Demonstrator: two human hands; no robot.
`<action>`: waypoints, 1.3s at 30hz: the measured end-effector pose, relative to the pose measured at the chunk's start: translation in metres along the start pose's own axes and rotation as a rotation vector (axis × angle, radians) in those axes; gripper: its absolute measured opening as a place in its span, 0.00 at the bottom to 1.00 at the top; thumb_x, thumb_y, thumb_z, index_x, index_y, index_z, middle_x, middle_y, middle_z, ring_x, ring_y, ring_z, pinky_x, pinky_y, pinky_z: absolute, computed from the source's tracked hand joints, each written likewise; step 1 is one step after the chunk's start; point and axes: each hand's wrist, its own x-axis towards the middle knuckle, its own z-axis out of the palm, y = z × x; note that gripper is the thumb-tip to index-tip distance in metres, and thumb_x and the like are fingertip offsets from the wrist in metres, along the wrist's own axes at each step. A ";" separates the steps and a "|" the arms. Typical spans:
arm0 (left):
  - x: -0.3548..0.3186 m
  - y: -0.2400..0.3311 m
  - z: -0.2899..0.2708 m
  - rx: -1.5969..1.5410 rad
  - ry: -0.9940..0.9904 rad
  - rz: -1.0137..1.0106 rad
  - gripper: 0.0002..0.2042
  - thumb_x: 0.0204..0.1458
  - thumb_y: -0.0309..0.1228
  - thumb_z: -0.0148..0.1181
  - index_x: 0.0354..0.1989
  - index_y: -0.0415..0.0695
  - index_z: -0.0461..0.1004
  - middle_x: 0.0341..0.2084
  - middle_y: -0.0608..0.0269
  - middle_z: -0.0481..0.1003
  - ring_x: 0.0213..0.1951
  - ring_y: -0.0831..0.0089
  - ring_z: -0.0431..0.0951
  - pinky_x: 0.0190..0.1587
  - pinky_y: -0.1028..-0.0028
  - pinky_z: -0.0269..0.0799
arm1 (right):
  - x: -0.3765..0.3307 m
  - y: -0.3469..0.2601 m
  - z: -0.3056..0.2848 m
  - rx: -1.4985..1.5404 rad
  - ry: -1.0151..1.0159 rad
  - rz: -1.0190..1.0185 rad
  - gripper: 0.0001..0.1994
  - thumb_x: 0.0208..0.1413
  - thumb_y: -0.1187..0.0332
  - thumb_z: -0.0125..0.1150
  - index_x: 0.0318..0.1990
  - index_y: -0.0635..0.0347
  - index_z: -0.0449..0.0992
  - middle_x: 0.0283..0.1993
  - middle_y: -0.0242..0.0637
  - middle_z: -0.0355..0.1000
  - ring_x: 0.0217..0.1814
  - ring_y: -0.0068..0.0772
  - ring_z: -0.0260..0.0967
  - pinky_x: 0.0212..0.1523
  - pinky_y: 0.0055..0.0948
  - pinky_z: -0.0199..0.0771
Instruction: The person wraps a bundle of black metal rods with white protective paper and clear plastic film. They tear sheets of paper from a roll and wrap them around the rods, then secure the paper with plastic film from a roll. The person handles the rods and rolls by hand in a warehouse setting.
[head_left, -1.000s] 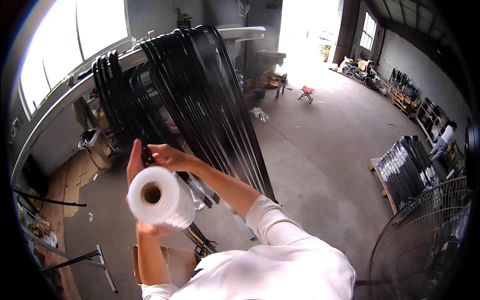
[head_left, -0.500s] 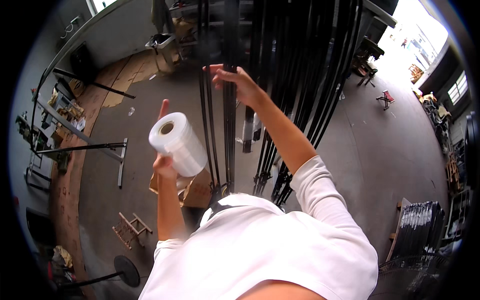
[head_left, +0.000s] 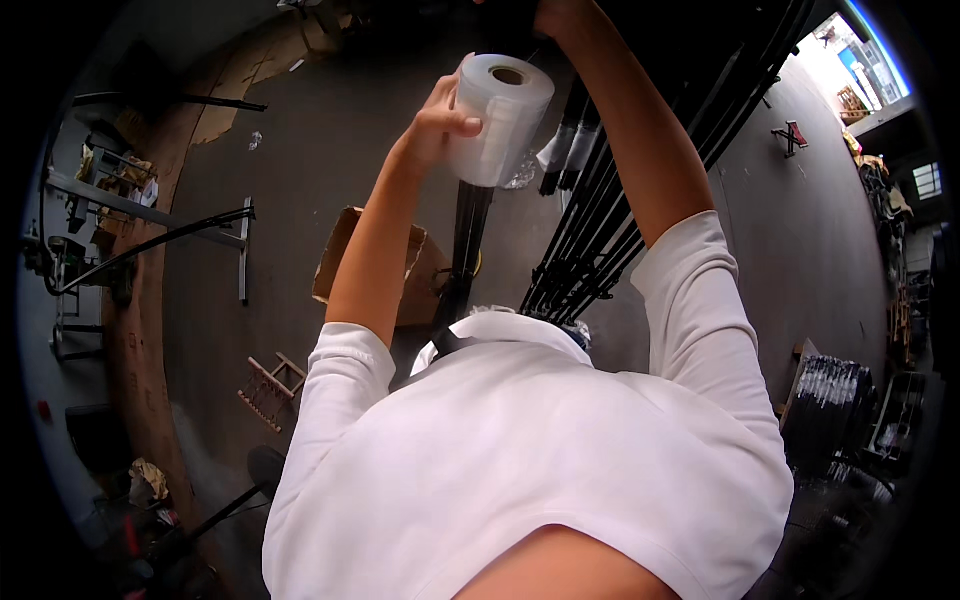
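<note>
My left hand [head_left: 432,128] is closed around a roll of clear plastic film [head_left: 503,125], thumb across its side and the cardboard core facing up. The roll is beside a narrow bundle of long black rods [head_left: 472,235], whose lower part shows beneath it. At the top edge, my right hand [head_left: 562,14] reaches into the dark upper part of the rods. Its fingers are mostly cut off or lost in shadow, so their grip cannot be made out. Further black rods [head_left: 575,235] lean to the right, behind my right forearm.
An open cardboard box [head_left: 425,285] stands on the floor below my left forearm. A small wooden stool [head_left: 272,390] is at the left, near a metal frame [head_left: 245,250]. A red folding stool [head_left: 792,138] and a stack of wrapped black pieces [head_left: 828,410] are to the right.
My left hand has carried the film roll right and farther up, close against the rods. My right hand has risen to the top edge. The narrow rod bundle now slants, and the whole view has shifted.
</note>
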 end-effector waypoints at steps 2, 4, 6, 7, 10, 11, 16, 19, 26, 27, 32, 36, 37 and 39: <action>0.008 0.002 -0.002 0.092 -0.032 0.070 0.31 0.25 0.40 0.64 0.41 0.35 0.66 0.33 0.59 0.70 0.35 0.74 0.69 0.39 0.77 0.65 | 0.003 0.000 0.009 -0.050 0.078 -0.031 0.12 0.49 0.61 0.57 0.23 0.59 0.68 0.15 0.32 0.63 0.15 0.27 0.61 0.20 0.27 0.65; 0.010 0.002 -0.007 0.082 -0.032 0.136 0.31 0.26 0.42 0.64 0.41 0.33 0.68 0.32 0.58 0.72 0.33 0.72 0.72 0.36 0.76 0.68 | 0.007 0.003 0.010 -0.105 0.108 -0.051 0.11 0.49 0.62 0.57 0.23 0.59 0.69 0.15 0.32 0.63 0.15 0.27 0.61 0.20 0.26 0.64; 0.010 0.004 -0.014 0.033 -0.144 0.149 0.32 0.26 0.42 0.64 0.42 0.33 0.68 0.32 0.58 0.72 0.33 0.72 0.72 0.36 0.76 0.68 | 0.009 0.005 0.013 -0.133 0.157 -0.041 0.09 0.47 0.65 0.57 0.23 0.60 0.68 0.15 0.32 0.62 0.15 0.26 0.60 0.19 0.25 0.63; 0.014 0.004 -0.016 0.032 -0.155 0.152 0.32 0.26 0.42 0.64 0.42 0.33 0.68 0.33 0.58 0.72 0.34 0.72 0.71 0.36 0.76 0.68 | 0.013 0.005 0.013 -0.131 0.150 -0.045 0.09 0.47 0.65 0.57 0.23 0.60 0.69 0.15 0.32 0.62 0.14 0.26 0.60 0.19 0.25 0.63; 0.018 0.001 -0.018 0.056 -0.109 0.133 0.33 0.25 0.42 0.64 0.42 0.33 0.67 0.33 0.59 0.71 0.35 0.72 0.71 0.37 0.76 0.67 | 0.021 0.004 0.011 -0.153 0.123 -0.059 0.08 0.47 0.66 0.57 0.23 0.60 0.69 0.15 0.31 0.61 0.14 0.26 0.59 0.18 0.25 0.62; 0.020 0.001 -0.020 0.064 -0.084 0.126 0.33 0.25 0.41 0.64 0.43 0.33 0.67 0.34 0.59 0.71 0.35 0.72 0.71 0.38 0.76 0.66 | 0.026 0.003 0.014 -0.179 0.110 -0.067 0.08 0.46 0.67 0.58 0.23 0.61 0.69 0.14 0.31 0.61 0.13 0.26 0.59 0.17 0.25 0.62; 0.020 0.009 -0.036 0.125 0.040 0.081 0.35 0.23 0.41 0.65 0.44 0.34 0.66 0.35 0.60 0.70 0.36 0.72 0.69 0.40 0.77 0.65 | 0.059 0.000 0.016 -0.199 -0.043 -0.077 0.07 0.45 0.68 0.58 0.23 0.62 0.70 0.15 0.33 0.63 0.14 0.26 0.61 0.17 0.25 0.63; 0.010 0.016 -0.039 0.183 0.102 0.044 0.36 0.23 0.41 0.65 0.45 0.34 0.65 0.36 0.60 0.69 0.37 0.72 0.69 0.41 0.77 0.64 | 0.054 0.013 0.022 -0.205 0.028 -0.080 0.06 0.44 0.70 0.59 0.24 0.65 0.72 0.18 0.35 0.67 0.16 0.28 0.65 0.18 0.25 0.66; -0.007 0.010 -0.010 0.172 0.249 -0.011 0.39 0.16 0.40 0.63 0.46 0.35 0.64 0.38 0.63 0.66 0.40 0.73 0.67 0.44 0.79 0.61 | 0.030 0.041 0.001 -0.214 0.041 -0.057 0.11 0.45 0.66 0.60 0.33 0.65 0.73 0.28 0.41 0.71 0.28 0.30 0.71 0.31 0.28 0.72; -0.011 0.011 -0.017 0.169 0.276 -0.010 0.40 0.15 0.40 0.63 0.46 0.35 0.64 0.38 0.63 0.66 0.40 0.72 0.67 0.44 0.79 0.61 | 0.032 0.057 -0.001 -0.223 -0.008 -0.062 0.14 0.47 0.63 0.60 0.36 0.65 0.73 0.32 0.43 0.72 0.33 0.32 0.72 0.37 0.31 0.72; -0.021 0.008 -0.013 0.163 0.409 0.106 0.51 0.08 0.45 0.62 0.52 0.33 0.61 0.53 0.54 0.58 0.55 0.63 0.61 0.56 0.70 0.54 | 0.012 0.062 0.017 -0.620 0.259 -0.233 0.17 0.47 0.60 0.62 0.39 0.65 0.71 0.31 0.35 0.71 0.34 0.21 0.69 0.33 0.19 0.68; -0.032 0.045 -0.018 0.481 0.423 0.403 0.51 0.19 0.57 0.62 0.55 0.36 0.59 0.61 0.44 0.45 0.62 0.57 0.48 0.62 0.65 0.41 | -0.014 0.051 0.030 -0.847 0.640 -0.798 0.18 0.49 0.68 0.58 0.47 0.64 0.65 0.43 0.40 0.67 0.46 0.34 0.65 0.45 0.31 0.65; -0.026 0.059 -0.009 0.313 0.479 0.422 0.51 0.20 0.59 0.62 0.55 0.37 0.59 0.60 0.44 0.46 0.62 0.55 0.47 0.62 0.63 0.42 | -0.019 0.049 0.033 -0.758 0.462 -0.723 0.19 0.49 0.68 0.58 0.48 0.64 0.65 0.45 0.41 0.66 0.49 0.35 0.64 0.47 0.33 0.64; -0.013 0.092 -0.009 0.171 0.489 0.527 0.51 0.20 0.51 0.67 0.57 0.37 0.55 0.58 0.48 0.51 0.59 0.57 0.56 0.57 0.61 0.57 | -0.025 0.045 0.042 -0.576 0.124 -0.538 0.21 0.48 0.68 0.58 0.50 0.64 0.63 0.47 0.42 0.65 0.53 0.36 0.62 0.50 0.35 0.62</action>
